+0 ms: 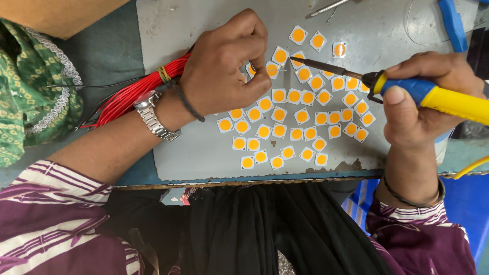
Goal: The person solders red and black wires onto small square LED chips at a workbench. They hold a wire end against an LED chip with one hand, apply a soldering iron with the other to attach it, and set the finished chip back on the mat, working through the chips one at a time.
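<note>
Left hand (229, 63): curling its fingers inward, fingertips pinching down on one small white square chip with a round orange centre (272, 70), at the upper left edge of the chip cluster. Judged to be pinning the chip flat so it is not sliding under the tool. A metal wristwatch (153, 114) and a dark cord band are sitting on this wrist.

Right hand (423, 107): closing firmly around the yellow-and-blue handle of a soldering iron (407, 86), thumb lying along the grip. The iron's dark tip is reaching leftward to the pinched chip; whether it is touching cannot be told. The long sideways hold is likely keeping fingers away from the hot end.

Chip cluster (300, 117): several dozen matching chips lying face up in loose rows, spreading from the pinched chip down and to the right, with a few strays above it.

Bundle of red wires (135, 91): running under the left wrist, left of the cluster, tied with a yellowish band.

Grey work plate (193, 153): worn and scratched, its near edge chipped, bearing the cluster. A blue tool handle (452, 23) and a thin metal rod (326, 7) are lying beyond the cluster, at the plate's far side.

Surroundings: green patterned cloth (25, 91) far left of the cluster; purple striped sleeves and dark fabric below the plate.
</note>
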A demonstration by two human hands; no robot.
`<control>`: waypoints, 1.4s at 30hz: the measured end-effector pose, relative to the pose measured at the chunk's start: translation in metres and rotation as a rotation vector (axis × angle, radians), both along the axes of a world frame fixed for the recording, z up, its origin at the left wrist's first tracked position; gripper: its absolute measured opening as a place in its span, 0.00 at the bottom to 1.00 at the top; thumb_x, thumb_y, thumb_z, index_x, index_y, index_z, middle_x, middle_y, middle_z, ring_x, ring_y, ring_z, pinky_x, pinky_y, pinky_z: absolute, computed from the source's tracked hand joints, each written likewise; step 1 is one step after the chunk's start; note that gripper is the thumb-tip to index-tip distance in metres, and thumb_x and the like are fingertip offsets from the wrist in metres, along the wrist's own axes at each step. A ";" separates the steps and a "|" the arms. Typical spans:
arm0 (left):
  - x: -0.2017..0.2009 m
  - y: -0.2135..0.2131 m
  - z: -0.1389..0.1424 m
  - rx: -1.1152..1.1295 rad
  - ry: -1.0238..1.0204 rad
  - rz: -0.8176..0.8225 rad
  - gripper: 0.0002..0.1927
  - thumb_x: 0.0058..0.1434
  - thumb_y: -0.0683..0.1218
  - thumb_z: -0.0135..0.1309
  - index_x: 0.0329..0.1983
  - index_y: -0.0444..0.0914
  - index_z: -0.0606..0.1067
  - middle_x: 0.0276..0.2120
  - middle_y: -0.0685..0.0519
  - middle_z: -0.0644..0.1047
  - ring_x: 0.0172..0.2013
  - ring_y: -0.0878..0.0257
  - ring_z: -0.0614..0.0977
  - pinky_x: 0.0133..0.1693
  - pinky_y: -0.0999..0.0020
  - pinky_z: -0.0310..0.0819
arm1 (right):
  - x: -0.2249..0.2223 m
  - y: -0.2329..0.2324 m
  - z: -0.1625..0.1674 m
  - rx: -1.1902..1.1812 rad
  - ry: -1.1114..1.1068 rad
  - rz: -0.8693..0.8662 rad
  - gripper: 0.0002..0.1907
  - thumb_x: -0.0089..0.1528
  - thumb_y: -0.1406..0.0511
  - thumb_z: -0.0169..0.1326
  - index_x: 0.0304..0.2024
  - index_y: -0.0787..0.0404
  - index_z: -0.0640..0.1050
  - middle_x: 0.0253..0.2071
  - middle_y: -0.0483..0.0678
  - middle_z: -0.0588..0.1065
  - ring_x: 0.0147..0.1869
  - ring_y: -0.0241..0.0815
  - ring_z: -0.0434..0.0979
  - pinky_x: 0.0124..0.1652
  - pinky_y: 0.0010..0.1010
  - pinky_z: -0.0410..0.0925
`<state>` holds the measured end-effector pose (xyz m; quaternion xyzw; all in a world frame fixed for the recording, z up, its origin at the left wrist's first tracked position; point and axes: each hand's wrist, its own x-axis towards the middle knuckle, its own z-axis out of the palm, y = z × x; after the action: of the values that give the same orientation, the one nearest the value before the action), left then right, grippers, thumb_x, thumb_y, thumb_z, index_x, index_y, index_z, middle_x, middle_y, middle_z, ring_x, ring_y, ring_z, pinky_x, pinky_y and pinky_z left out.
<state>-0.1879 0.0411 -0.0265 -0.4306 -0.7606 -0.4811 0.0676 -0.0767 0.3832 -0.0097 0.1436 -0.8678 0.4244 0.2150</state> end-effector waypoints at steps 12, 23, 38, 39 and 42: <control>0.001 -0.002 -0.001 0.053 -0.013 -0.009 0.10 0.56 0.35 0.62 0.29 0.33 0.70 0.40 0.51 0.71 0.32 0.61 0.77 0.35 0.69 0.71 | -0.012 -0.007 0.012 0.060 0.001 0.104 0.20 0.71 0.58 0.60 0.46 0.72 0.75 0.35 0.53 0.77 0.33 0.39 0.77 0.35 0.23 0.67; -0.013 -0.022 0.000 -0.015 -0.038 0.026 0.08 0.63 0.35 0.64 0.32 0.31 0.75 0.43 0.49 0.72 0.34 0.61 0.76 0.35 0.69 0.69 | -0.001 -0.009 0.006 0.013 -0.081 -0.045 0.19 0.73 0.57 0.62 0.49 0.70 0.79 0.43 0.51 0.78 0.40 0.38 0.75 0.42 0.21 0.65; -0.010 -0.023 -0.002 -0.093 0.024 0.029 0.07 0.63 0.36 0.63 0.32 0.34 0.76 0.44 0.51 0.73 0.38 0.61 0.80 0.40 0.68 0.74 | -0.010 -0.016 0.010 -0.043 -0.121 0.074 0.18 0.74 0.59 0.63 0.50 0.69 0.77 0.40 0.50 0.79 0.39 0.34 0.77 0.41 0.18 0.68; -0.010 -0.023 -0.002 -0.093 0.028 0.029 0.07 0.63 0.36 0.63 0.32 0.34 0.76 0.45 0.51 0.73 0.38 0.61 0.80 0.40 0.68 0.74 | -0.010 -0.017 0.010 -0.041 -0.126 0.075 0.18 0.74 0.59 0.63 0.50 0.69 0.77 0.40 0.50 0.79 0.39 0.33 0.77 0.41 0.18 0.68; -0.010 -0.023 -0.002 -0.085 0.028 0.019 0.06 0.64 0.36 0.63 0.33 0.33 0.76 0.45 0.51 0.73 0.37 0.63 0.81 0.41 0.69 0.76 | -0.010 -0.020 0.012 -0.024 -0.131 0.058 0.17 0.73 0.60 0.63 0.49 0.70 0.77 0.39 0.50 0.79 0.37 0.33 0.77 0.39 0.18 0.68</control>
<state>-0.1982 0.0184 -0.0282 -0.4325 -0.7835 -0.4415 0.0643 -0.0871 0.3631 0.0019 0.1382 -0.8704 0.4491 0.1470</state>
